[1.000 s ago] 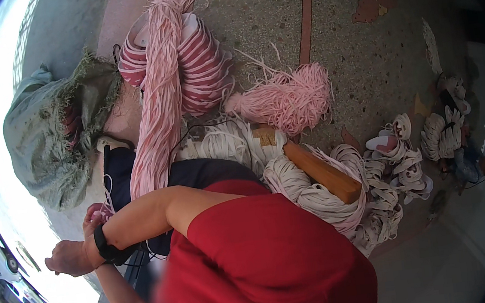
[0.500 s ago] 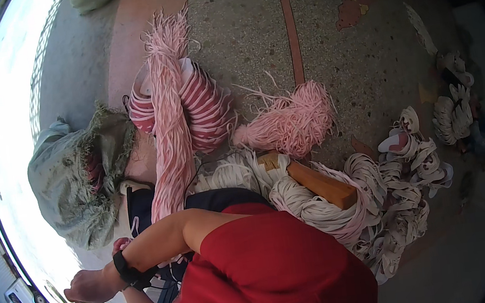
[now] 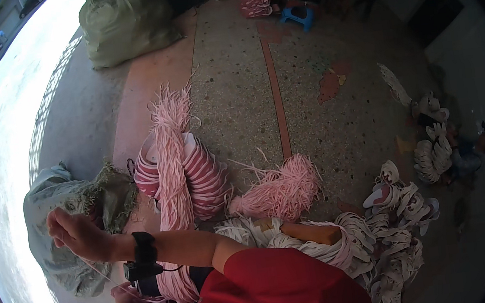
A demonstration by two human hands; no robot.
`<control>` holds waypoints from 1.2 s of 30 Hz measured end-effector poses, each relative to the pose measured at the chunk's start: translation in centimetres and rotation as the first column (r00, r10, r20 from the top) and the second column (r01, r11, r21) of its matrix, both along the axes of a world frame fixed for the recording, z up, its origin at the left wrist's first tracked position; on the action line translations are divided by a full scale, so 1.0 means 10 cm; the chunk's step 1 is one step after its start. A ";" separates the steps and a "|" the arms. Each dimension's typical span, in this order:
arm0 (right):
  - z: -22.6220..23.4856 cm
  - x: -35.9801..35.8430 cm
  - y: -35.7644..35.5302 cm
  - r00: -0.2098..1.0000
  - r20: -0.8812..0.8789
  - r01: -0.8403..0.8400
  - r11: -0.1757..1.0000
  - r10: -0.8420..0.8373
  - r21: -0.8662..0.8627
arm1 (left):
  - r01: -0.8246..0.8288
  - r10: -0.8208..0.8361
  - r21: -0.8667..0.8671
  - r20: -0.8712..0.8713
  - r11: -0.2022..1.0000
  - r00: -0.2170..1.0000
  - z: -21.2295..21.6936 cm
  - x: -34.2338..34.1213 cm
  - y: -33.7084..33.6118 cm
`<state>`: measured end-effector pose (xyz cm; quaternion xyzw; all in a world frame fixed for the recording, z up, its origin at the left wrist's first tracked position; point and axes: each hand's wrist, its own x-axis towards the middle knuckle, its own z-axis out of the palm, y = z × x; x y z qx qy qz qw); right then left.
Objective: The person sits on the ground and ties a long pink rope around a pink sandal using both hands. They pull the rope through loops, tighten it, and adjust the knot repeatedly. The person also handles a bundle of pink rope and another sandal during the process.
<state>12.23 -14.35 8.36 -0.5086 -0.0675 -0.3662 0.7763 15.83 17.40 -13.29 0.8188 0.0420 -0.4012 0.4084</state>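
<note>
My right hand (image 3: 80, 235) is raised at the left, fingers curled closed around one end of a thin pink lace (image 3: 103, 274). That lace runs taut down to my left hand (image 3: 124, 298), low by my lap, its fingers closed on pink material partly hidden by the wrist gear. A long bundle of pink laces (image 3: 173, 178) drapes across my lap and over a curved stack of nested pink-and-white pieces (image 3: 206, 180), apparently shoe uppers. To its right, another pink lace bundle (image 3: 280, 189) lies on the floor.
White laced pieces (image 3: 396, 241) are heaped at my right, with a wooden block (image 3: 313, 232) on white laces. A grey-green sack (image 3: 62, 234) slumps at left; a full sack (image 3: 127, 23) stands farther off. A blue stool (image 3: 297, 17) and a seated person (image 3: 469, 151) are beyond.
My right hand has moved up and away from my left hand, drawing the lace out straight between them. The view has tilted up, showing more of the far floor.
</note>
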 end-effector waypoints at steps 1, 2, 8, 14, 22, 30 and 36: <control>0.05 0.01 -0.12 0.998 0.038 0.054 0.998 -0.055 0.010 | 0.008 -0.009 -0.035 -0.024 0.999 1.000 -0.05 0.03 0.00; 0.08 0.02 -0.24 0.991 0.072 0.110 0.994 -0.112 0.020 | 0.018 -0.022 -0.070 -0.053 0.997 0.998 -0.05 0.05 -0.04; 0.30 -0.36 -1.15 0.952 0.070 0.301 0.953 -0.298 -0.023 | 0.186 -0.186 0.009 -0.017 0.983 0.982 0.03 0.09 -0.06; 0.41 -1.10 -2.05 0.827 0.101 0.549 0.833 -0.553 0.063 | 0.481 -0.577 0.371 0.211 0.794 0.789 -0.23 0.14 0.08; -0.05 -1.36 -2.43 0.837 -0.159 0.480 0.843 -0.523 -0.242 | 0.480 -0.438 -0.307 0.197 0.822 0.877 1.03 -0.54 -1.24; -1.74 -2.34 -3.27 0.433 -0.875 0.066 0.976 -0.215 -0.207 | -0.061 0.131 -0.335 0.189 0.940 0.973 1.52 -0.39 -1.04; -4.43 -3.54 -2.95 -0.131 -0.873 -0.430 0.820 -0.470 -0.378 | -0.448 0.629 -0.502 0.278 0.740 0.726 2.15 0.17 0.19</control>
